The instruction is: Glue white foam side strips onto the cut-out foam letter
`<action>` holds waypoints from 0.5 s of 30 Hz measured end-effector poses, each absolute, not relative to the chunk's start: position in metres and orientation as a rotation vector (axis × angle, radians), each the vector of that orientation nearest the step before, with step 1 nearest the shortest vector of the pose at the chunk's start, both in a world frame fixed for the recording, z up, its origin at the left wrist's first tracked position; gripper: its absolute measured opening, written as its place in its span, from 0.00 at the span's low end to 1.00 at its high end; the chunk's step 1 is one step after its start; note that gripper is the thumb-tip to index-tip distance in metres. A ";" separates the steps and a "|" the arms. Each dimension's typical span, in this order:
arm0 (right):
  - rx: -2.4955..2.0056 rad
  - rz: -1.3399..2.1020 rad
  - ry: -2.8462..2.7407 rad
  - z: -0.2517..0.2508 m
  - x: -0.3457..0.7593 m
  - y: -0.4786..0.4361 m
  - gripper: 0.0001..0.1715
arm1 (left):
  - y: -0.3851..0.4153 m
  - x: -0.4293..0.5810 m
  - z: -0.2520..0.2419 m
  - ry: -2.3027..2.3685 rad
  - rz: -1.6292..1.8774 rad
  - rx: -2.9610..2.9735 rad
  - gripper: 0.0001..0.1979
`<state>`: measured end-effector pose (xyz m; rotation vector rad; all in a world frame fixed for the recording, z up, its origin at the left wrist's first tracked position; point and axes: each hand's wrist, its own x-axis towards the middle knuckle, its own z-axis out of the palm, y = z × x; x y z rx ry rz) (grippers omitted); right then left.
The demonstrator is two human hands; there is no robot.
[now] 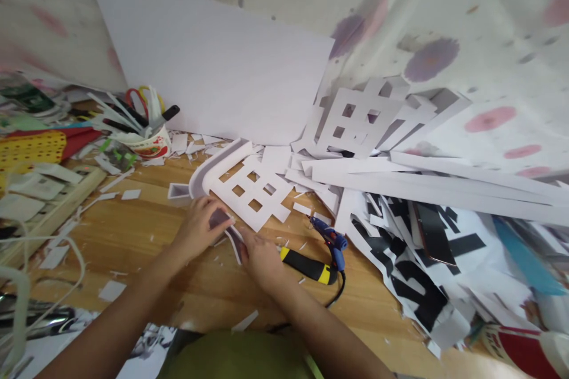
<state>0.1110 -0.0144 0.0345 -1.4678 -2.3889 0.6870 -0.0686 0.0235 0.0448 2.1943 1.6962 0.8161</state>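
Note:
A white foam-board cut-out character (pixel 249 186) with a raised curved edge strip lies on the wooden floor (pixel 146 231). My left hand (pixel 200 225) is closed on the lower end of that white edge strip (pixel 222 216), fingers curled round it. My right hand (pixel 262 257) lies beside it, fingers pressed on the strip's lower end (pixel 235 243). Just right of my right hand lie a yellow-and-black utility knife (pixel 309 266) and a blue glue gun (pixel 331 240) with a black cord.
A big white board (pixel 208 65) leans on the patterned cloth wall. More white cut-out characters (pixel 360 118), long strips (pixel 422 183) and black-and-white sheets (pixel 413 254) pile up at right. A cup of scissors and tools (pixel 149 130) and clutter sit at left.

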 end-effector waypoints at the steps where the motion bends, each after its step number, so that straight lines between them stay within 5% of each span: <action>1: -1.436 0.690 -2.379 0.034 0.112 -0.015 0.24 | 0.023 -0.068 0.043 1.694 0.824 2.179 0.12; 9: -1.278 0.621 -2.336 0.019 0.133 -0.026 0.09 | 0.017 -0.071 0.040 1.650 0.859 2.101 0.11; 15: -1.232 0.535 -2.422 -0.001 0.132 -0.032 0.12 | 0.016 -0.074 0.037 1.645 0.846 2.167 0.10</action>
